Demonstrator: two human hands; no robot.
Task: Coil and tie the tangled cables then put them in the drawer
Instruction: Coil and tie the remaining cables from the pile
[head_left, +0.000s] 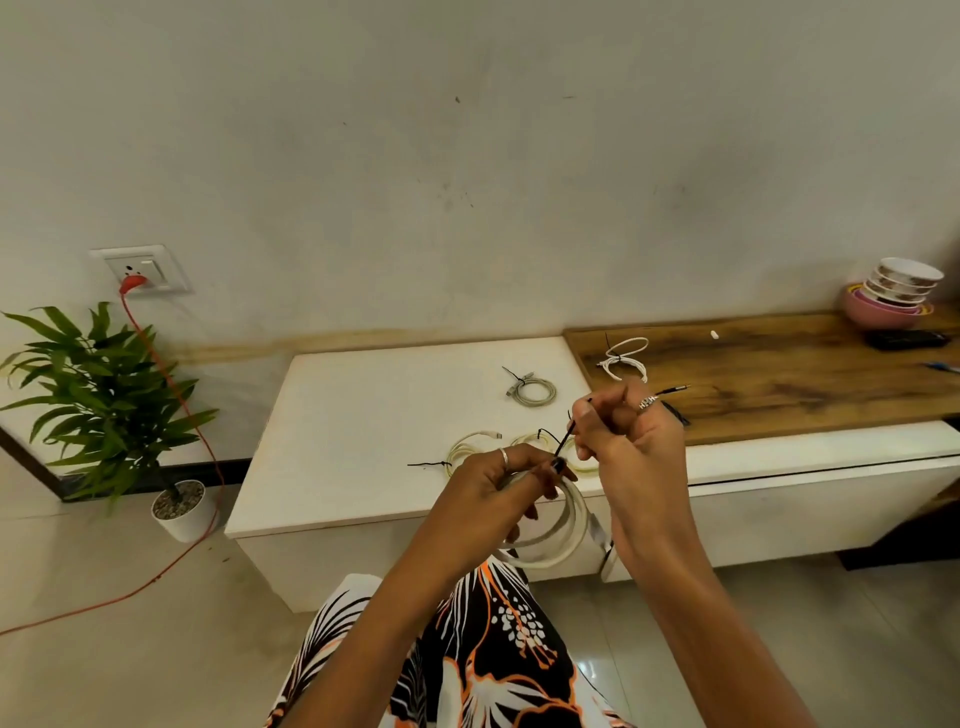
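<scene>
My left hand (498, 486) grips a coiled white cable (563, 535) that hangs in front of the white cabinet's front edge. A thin black tie (565, 441) runs up from the coil, and my right hand (631, 436) pinches its upper end. On the white cabinet top (363, 415) lie tied coils: a grey one (535, 391), a cream one (467, 449) with a black tie sticking out left, and another cream one partly hidden behind my hands. A white tied cable (626, 358) rests on the wooden top. No open drawer shows.
A wooden counter (779, 374) carries stacked bowls (896, 296), a dark remote (906, 339), a black jack cable (672, 389) and a small white piece. A potted plant (119, 395) stands on the floor at left, beside an orange cord (171, 395) from a wall socket.
</scene>
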